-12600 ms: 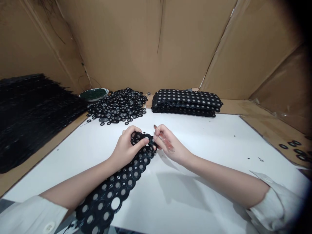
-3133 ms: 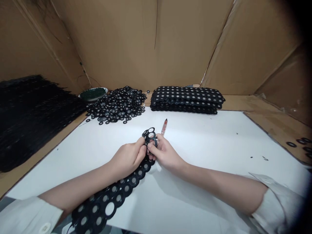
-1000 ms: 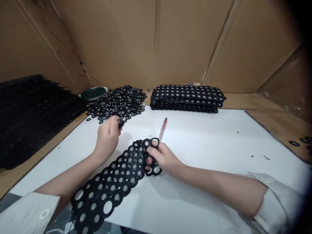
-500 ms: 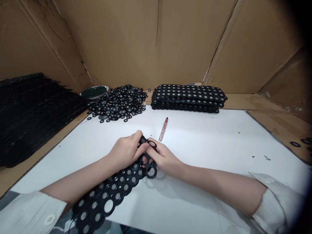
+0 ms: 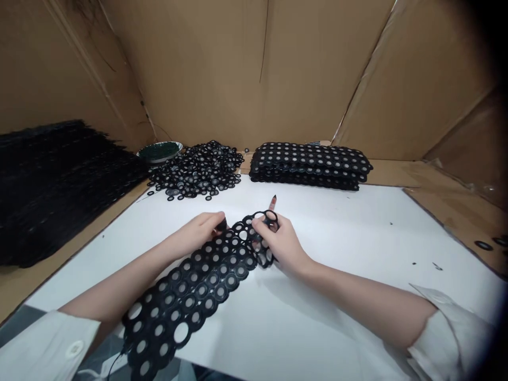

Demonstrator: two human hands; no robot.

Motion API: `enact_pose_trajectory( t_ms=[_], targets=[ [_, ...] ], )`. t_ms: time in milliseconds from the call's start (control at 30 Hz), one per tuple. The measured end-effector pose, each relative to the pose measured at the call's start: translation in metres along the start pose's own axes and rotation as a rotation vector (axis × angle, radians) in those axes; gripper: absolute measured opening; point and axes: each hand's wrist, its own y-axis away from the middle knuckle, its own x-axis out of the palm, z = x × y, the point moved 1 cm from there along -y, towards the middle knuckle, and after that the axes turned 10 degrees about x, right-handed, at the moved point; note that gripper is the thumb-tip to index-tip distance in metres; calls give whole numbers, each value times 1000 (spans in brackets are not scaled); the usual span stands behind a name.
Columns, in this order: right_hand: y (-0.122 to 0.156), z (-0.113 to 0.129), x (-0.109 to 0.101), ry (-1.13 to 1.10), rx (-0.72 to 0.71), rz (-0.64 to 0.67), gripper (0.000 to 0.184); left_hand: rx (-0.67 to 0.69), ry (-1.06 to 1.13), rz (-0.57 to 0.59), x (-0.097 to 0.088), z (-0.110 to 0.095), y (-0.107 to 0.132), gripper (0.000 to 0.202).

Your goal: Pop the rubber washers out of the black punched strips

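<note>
A long black sheet of joined rings (image 5: pixel 194 288), many with grey centres, lies slantwise on the white board (image 5: pixel 337 248). My right hand (image 5: pixel 278 243) pinches the sheet's far end, where several rings are hollow. My left hand (image 5: pixel 198 230) is closed beside that end, with a small black round piece (image 5: pixel 222 223) at its fingertips. A red pen-like tool (image 5: pixel 273 201) lies on the board just behind my right hand.
A heap of loose black rings (image 5: pixel 198 172) sits at the back, a green-filled dish (image 5: pixel 160 151) to its left. A neat stack of ring sheets (image 5: pixel 311 164) lies back right. A large black pile (image 5: pixel 51 180) fills the left. Cardboard walls surround the board.
Since half a second ago my hands have parted; the left has come away from the sheet's end with a small black piece, and the right has shifted the end farther forward.
</note>
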Motion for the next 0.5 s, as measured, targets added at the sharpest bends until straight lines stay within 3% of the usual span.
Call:
enact_pose_trajectory(
  t_ms=[67, 167, 233, 367, 500],
  targets=[
    [-4, 2, -4, -49, -22, -57, 26, -93, 233, 113, 0, -3, 3, 38],
    [-9, 5, -10, -144, 1, -111, 27, -134, 397, 109, -7, -7, 10, 36],
    [-11, 5, -13, -195, 62, -149, 29, -122, 374, 105, -15, -9, 18, 37],
    [-15, 4, -16, -258, 165, -183, 31, -114, 220, 232, -30, -10, 42, 38],
    [-18, 1, -14, -272, 207, -172, 29, -61, 52, 195, -36, -13, 67, 39]
  ],
)
